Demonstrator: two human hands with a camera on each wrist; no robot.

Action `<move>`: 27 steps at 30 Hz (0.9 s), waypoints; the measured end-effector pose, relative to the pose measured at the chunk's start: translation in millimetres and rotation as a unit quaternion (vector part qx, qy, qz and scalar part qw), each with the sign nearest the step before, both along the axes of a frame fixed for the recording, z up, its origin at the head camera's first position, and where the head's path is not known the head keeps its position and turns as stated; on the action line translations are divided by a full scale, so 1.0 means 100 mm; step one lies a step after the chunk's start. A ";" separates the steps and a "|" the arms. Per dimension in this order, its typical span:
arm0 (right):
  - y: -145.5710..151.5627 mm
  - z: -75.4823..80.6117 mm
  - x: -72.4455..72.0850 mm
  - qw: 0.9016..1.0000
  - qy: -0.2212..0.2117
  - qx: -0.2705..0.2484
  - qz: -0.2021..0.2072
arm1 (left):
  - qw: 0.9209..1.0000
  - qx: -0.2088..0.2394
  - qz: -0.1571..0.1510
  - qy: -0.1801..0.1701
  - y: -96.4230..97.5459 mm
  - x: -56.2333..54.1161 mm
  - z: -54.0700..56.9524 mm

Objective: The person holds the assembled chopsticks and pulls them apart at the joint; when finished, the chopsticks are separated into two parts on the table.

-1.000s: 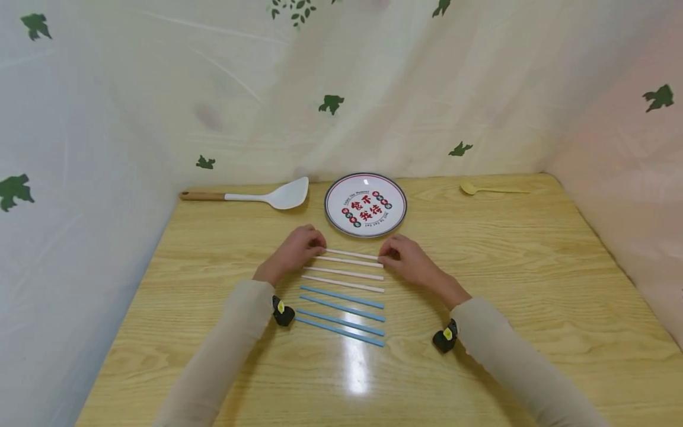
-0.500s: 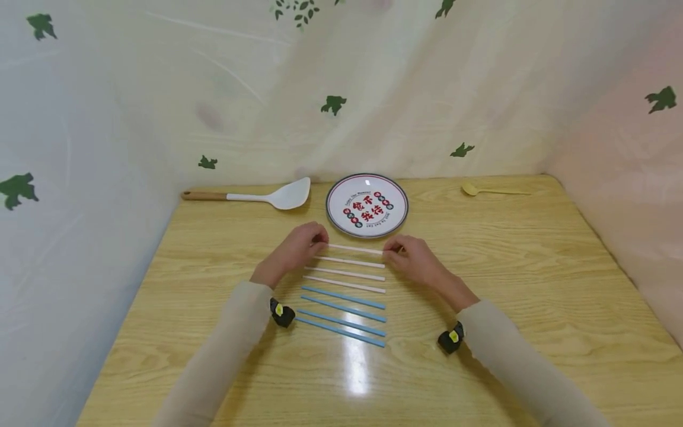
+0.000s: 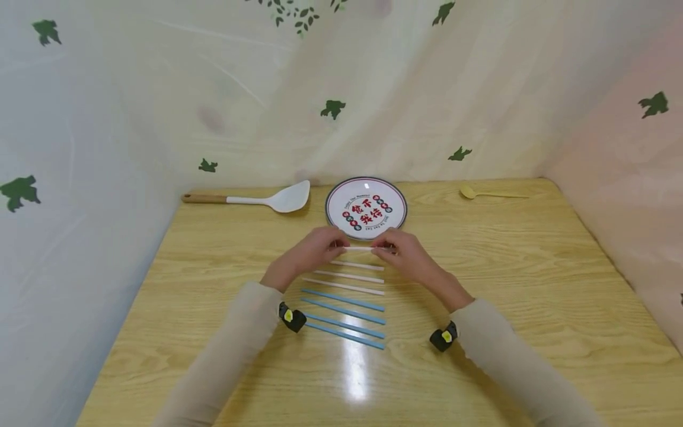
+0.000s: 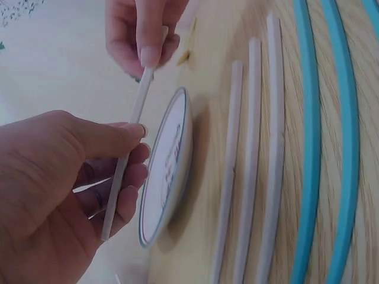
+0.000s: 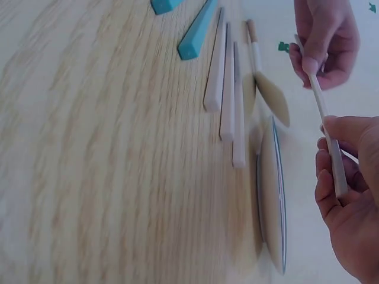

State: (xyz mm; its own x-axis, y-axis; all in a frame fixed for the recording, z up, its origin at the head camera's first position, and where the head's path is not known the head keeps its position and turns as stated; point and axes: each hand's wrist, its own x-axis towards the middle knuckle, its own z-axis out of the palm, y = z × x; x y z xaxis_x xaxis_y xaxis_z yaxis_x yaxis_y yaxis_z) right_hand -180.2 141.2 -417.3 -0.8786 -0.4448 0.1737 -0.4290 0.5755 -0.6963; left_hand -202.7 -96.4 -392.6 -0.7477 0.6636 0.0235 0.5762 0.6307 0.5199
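Observation:
Both hands hold one pale pinkish-white chopstick (image 3: 358,248), raised off the wooden table. My left hand (image 3: 315,252) pinches it between thumb and fingers toward one end; my right hand (image 3: 408,256) does the same toward the other. In the left wrist view, an end of the held chopstick (image 4: 142,100) sticks out past the left fingers. Three more pale chopsticks (image 3: 356,278) lie side by side on the table, nearer than the hands. Below them lies a row of several blue chopsticks (image 3: 344,303). Just behind the hands sits a round white plate (image 3: 336,204) with red lettering.
A white spatula (image 3: 290,197) with a wooden handle lies at the back left. At the back right is a small yellow spoon (image 3: 469,193). Patterned cloth (image 3: 256,107) hangs along the table's back and sides.
The farthest pale chopstick has come up off the table in both hands. My hands have drawn closer together along it, the left one moving right.

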 end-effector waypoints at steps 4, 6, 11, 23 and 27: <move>-0.08 0.02 0.01 1.000 0.018 0.011 0.013 | 1.000 -0.004 0.001 0.006 0.09 0.04 0.05; -0.10 0.03 0.01 0.999 0.025 0.013 0.018 | 1.000 -0.004 0.007 0.008 0.11 0.06 0.07; -0.13 0.06 0.02 0.999 0.034 0.012 0.024 | 1.000 0.009 0.021 0.018 0.12 0.08 0.09; -0.13 0.08 -0.01 0.997 0.066 0.020 0.027 | 0.996 0.051 0.017 0.068 0.08 0.02 0.04; -0.10 0.08 -0.03 0.997 0.075 0.016 0.026 | 0.996 0.054 0.019 0.066 0.10 0.00 0.07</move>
State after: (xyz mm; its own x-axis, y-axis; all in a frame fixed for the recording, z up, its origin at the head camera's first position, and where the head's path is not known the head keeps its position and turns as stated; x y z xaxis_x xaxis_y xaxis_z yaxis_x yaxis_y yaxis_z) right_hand -183.2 131.2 -409.2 -0.8192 -0.4968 0.2866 -0.5571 0.5705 -0.6034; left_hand -202.2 -86.7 -385.8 -0.7582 0.6229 0.1927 0.6203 0.5981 0.5075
